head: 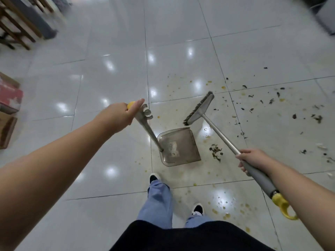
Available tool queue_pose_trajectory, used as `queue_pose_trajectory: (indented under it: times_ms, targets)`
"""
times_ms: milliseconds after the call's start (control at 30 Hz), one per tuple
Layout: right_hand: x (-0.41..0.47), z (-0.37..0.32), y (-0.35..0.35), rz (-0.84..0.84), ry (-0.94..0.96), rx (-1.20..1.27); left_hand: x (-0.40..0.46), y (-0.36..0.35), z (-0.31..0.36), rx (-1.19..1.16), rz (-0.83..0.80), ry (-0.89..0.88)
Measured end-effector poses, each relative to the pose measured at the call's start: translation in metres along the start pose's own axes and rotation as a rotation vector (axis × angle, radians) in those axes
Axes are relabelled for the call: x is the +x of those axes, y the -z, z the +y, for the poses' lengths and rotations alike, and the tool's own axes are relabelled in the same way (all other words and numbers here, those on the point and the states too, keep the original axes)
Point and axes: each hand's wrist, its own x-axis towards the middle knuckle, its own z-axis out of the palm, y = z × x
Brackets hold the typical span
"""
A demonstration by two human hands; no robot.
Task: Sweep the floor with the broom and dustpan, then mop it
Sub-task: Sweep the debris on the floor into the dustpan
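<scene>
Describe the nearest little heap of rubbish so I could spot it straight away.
Start at the grey dustpan on the glossy tiled floor, ahead of the person's shoes. Just off its right edge, under the broom handle, lies a small dark leafy clump. Unlike the loose flecks scattered further right, it is bunched into one tight pile.

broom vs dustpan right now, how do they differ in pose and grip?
The dustpan rests flat on the floor; the broom head is raised and tilted beyond it. The left hand holds the dustpan at the yellow top of its handle; the right hand grips the broom partway down the shaft, its yellow loop end trailing behind. The dustpan looks nearly empty, with debris lying beside it. Both have grey handles with yellow ends.
</scene>
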Motion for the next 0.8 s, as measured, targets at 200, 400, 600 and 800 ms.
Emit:
queue_pose_trajectory:
  times_ms: [200,400,600,800]
  targets:
    - [0.007,-0.055,-0.027,0.098,-0.061,0.06,0.083,0.039,0.004,0.093,0.028,-0.195]
    - [0.007,-0.112,-0.072,0.121,-0.132,0.178,0.161,0.077,-0.017,0.152,0.001,-0.278]
    - [0.014,-0.139,-0.095,0.13,-0.203,0.192,0.229,0.098,-0.018,0.203,-0.06,-0.298]
    - [0.055,-0.161,-0.084,0.125,-0.231,0.187,0.296,0.118,0.008,0.151,-0.082,-0.287]
